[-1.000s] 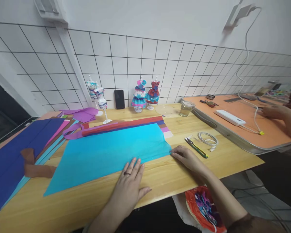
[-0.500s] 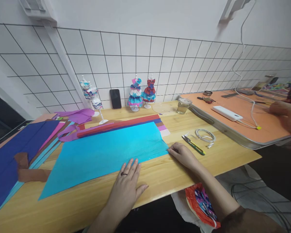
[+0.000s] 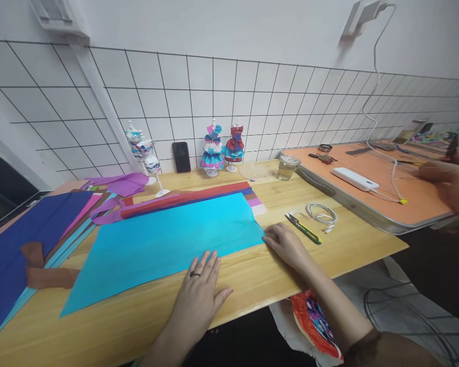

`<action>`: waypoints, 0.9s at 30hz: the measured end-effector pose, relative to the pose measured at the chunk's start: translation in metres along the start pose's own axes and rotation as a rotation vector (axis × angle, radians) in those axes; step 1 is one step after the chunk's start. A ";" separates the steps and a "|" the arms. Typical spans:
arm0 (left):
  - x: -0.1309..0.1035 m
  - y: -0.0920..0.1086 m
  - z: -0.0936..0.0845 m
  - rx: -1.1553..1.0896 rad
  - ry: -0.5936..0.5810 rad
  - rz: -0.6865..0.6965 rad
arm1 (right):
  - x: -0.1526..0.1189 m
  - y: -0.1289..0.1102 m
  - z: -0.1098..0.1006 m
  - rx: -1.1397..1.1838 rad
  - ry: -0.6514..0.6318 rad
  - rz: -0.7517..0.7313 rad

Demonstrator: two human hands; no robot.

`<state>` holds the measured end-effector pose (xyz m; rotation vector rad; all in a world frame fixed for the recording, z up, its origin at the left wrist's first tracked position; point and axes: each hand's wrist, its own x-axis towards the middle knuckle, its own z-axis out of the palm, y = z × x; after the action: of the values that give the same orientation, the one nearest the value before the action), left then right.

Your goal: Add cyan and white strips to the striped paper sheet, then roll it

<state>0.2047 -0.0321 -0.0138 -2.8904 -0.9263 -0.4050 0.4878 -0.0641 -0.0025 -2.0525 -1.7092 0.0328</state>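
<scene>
A bright blue sheet (image 3: 168, 234), which looks like thin crepe paper, lies flat across the wooden table. My left hand (image 3: 201, 285) rests palm down, fingers spread, with its fingertips on the sheet's near edge. At the sheet's right corner, my right hand (image 3: 286, 244) has thumb and fingers closed on the edge. Behind the sheet lie folded red and dark blue strips (image 3: 191, 198), with brown, purple and pale ends showing at the right. Thread snips (image 3: 304, 229) with a yellow and green handle lie just right of my right hand.
Dark blue sheets (image 3: 30, 239) and a brown strip (image 3: 53, 278) lie left. Small dress stands (image 3: 212, 150), a phone (image 3: 181, 157) and a cup (image 3: 288, 168) stand behind. A coiled cable (image 3: 321, 214) lies right. Another person's hand (image 3: 443, 178) is over the orange table (image 3: 352, 158).
Both my hands keep nearly the same places on the blue sheet. The view has shifted slightly. The other person's hand at the far right has moved a little left.
</scene>
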 end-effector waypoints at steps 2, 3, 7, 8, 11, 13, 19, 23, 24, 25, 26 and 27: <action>0.000 0.000 0.000 0.003 0.003 0.001 | -0.007 -0.011 0.005 -0.088 0.083 -0.085; 0.001 0.000 0.000 0.004 0.005 0.000 | -0.011 -0.020 0.008 -0.121 0.103 -0.153; 0.001 0.000 0.002 -0.002 0.010 -0.003 | -0.029 -0.062 0.022 -0.099 -0.015 -0.456; 0.001 0.000 0.002 -0.007 0.010 -0.002 | -0.033 -0.072 0.025 -0.084 -0.051 -0.494; 0.000 -0.001 0.003 -0.022 0.007 0.005 | -0.041 -0.093 0.029 -0.065 -0.105 -0.489; -0.001 -0.001 0.003 -0.030 0.012 0.005 | -0.044 -0.097 0.030 -0.085 -0.088 -0.428; -0.002 0.000 0.000 -0.015 0.008 0.006 | -0.049 -0.072 0.025 -0.252 -0.019 -0.179; -0.001 0.001 -0.002 0.004 -0.011 0.004 | -0.050 -0.052 0.021 -0.329 -0.017 -0.048; -0.001 0.001 -0.003 0.006 -0.013 0.003 | -0.050 -0.051 0.021 -0.343 -0.014 -0.024; -0.001 0.001 -0.002 0.005 -0.012 0.003 | -0.049 -0.051 0.021 -0.355 -0.010 -0.006; -0.001 0.000 -0.002 0.002 -0.010 0.003 | -0.049 -0.054 0.022 -0.361 -0.004 0.005; -0.002 0.000 -0.002 -0.003 -0.004 0.004 | -0.049 -0.060 0.023 -0.358 0.003 0.001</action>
<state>0.2034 -0.0336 -0.0128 -2.8968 -0.9216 -0.4003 0.4142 -0.0949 -0.0150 -2.3003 -1.8174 -0.2966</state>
